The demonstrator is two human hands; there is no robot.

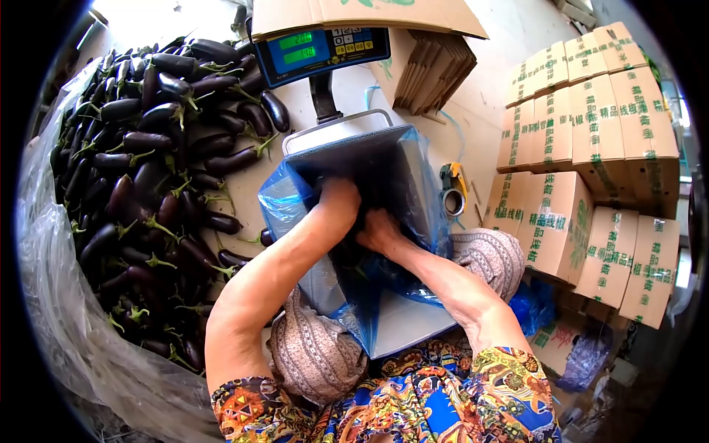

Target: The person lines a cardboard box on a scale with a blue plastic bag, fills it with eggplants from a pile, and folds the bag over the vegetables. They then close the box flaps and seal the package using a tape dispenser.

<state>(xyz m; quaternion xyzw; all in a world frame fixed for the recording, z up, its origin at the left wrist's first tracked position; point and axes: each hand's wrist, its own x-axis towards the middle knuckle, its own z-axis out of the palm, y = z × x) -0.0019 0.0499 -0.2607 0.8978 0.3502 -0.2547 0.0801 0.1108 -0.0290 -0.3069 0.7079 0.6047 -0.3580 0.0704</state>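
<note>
Both of my hands reach into an open box lined with a blue plastic bag [436, 199]. The box sits on the platform of a weighing scale [340, 122]. My left hand [341, 198] is bent down into the dark inside, and its fingers are hidden. Lower and to the right, my right hand [379, 230] has curled fingers pointing inward; what they hold, if anything, is lost in shadow. Dark shapes lie below the hands, too dim to name. The bag's edge hangs over the near side, between my knees.
A large heap of eggplants [159, 140] lies at left on plastic sheeting [66, 317]. The scale's lit display [299, 48] stands ahead, under flat cardboard [362, 16]. A tape dispenser [453, 193] lies right of the box. Taped cartons [591, 133] are stacked at right.
</note>
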